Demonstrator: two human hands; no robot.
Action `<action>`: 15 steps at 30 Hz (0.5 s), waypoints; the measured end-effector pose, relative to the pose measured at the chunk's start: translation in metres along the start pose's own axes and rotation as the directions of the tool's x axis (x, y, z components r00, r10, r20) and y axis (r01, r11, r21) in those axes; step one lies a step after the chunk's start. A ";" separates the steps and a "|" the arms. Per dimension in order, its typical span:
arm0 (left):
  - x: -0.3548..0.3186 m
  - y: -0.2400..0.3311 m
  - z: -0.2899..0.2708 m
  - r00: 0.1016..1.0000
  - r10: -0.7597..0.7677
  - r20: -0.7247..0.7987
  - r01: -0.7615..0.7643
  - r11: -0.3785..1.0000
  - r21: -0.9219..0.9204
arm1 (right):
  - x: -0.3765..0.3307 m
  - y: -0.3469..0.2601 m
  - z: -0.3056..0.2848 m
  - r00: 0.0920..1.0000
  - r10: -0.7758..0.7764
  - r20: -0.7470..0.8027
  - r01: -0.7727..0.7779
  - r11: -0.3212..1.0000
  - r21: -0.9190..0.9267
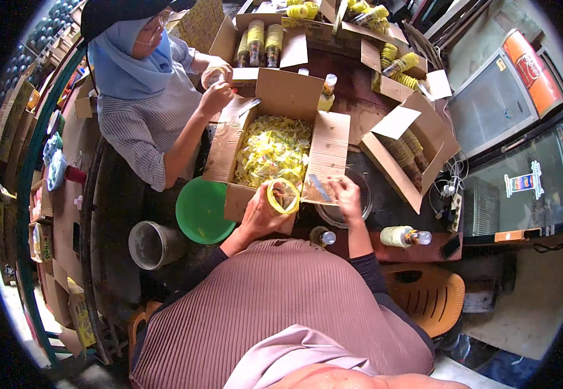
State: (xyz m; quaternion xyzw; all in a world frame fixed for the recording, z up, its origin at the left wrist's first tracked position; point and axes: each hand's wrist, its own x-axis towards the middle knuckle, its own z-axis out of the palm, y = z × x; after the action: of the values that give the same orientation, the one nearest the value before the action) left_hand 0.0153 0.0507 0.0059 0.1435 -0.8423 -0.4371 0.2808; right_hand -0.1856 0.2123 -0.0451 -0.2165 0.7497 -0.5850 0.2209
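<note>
The left hand (260, 212) grasped the yellow-rimmed jar (283, 207), fingers wrapped about its side and its round end turned up toward the wearer, with something dark showing inside. The jar sat in that grip at the near edge of the cardboard box (288, 94), the yellow-and-white pieces (272, 149) just beyond it. The right hand (347, 196) was to the right of the grip and apart from the jar, fingers bent close together; whether they pinched anything could not be told. A flat grey blade-like tool (320, 188) showed just left of those fingertips, perhaps touching them.

Good handling here, as far as one could judge, meant a firm left hold low on the side, without squeezing, since the thin-looking wall could have buckled. Keeping the jar steady over the box edge would have let anything dropped land among the pieces, and the right fingers were best kept clear of the tool's edge. The green basin (205, 211), left of the grip, left the left elbow little room, while the lying jar (395, 236), well to the right, could have rolled if a sleeve had brushed it
</note>
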 end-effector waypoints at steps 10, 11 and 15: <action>0.003 -0.013 0.003 0.998 -0.037 0.041 0.039 0.997 -0.064 | 0.004 0.012 0.053 0.945 -0.303 0.124 0.326 0.907 -0.266; 0.002 -0.012 0.002 0.996 -0.075 0.053 0.079 0.994 -0.073 | 0.003 0.007 0.053 0.962 -0.252 0.105 0.271 0.924 -0.271; 0.004 -0.011 0.005 0.993 -0.102 0.060 0.107 0.990 -0.095 | 0.007 -0.017 0.050 0.974 -0.213 0.076 0.225 0.947 -0.230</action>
State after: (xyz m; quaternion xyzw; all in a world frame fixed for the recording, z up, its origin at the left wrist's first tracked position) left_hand 0.0088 0.0455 -0.0039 0.1613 -0.8185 -0.4959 0.2410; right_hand -0.1615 0.1654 -0.0402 -0.3380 0.7796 -0.5066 0.1460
